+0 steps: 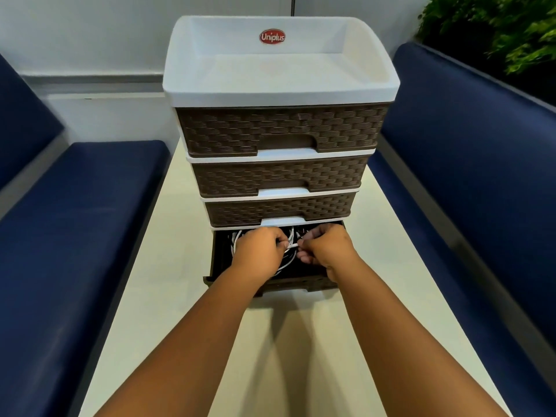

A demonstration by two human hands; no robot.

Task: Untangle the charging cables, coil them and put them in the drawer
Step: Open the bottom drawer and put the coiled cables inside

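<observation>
Two hands in the bottom drawer, cables still being sorted

Both hands are reached into the pulled-out bottom drawer (214, 260) of the drawer unit (281, 85), which is stood toward the far end of the table (388, 251). The white charging cables (289, 236) are lying inside that drawer as loose loops, mostly hidden under the knuckles. A short stretch of white cable is pinched between the curled fingers of the left hand (259, 251) and the right hand (326, 246), so both grips are closed tight on it, pretty much fingertip to fingertip.

Holding it that close is probably done so one strand can be teased out or a loop tightened without the whole bundle being dragged along. Whether the cables are already coiled properly can't be told from here, too much is covered.

Room is kinda tight: the drawer is roofed by the closed third drawer (278, 210) just above the knuckles, and its front wall is pressed up against the forearms, so lifting straight up isn't really on. Plenty of bare table is left at the near end and along both side edges, with blue benches (90, 206) flanking it.
</observation>
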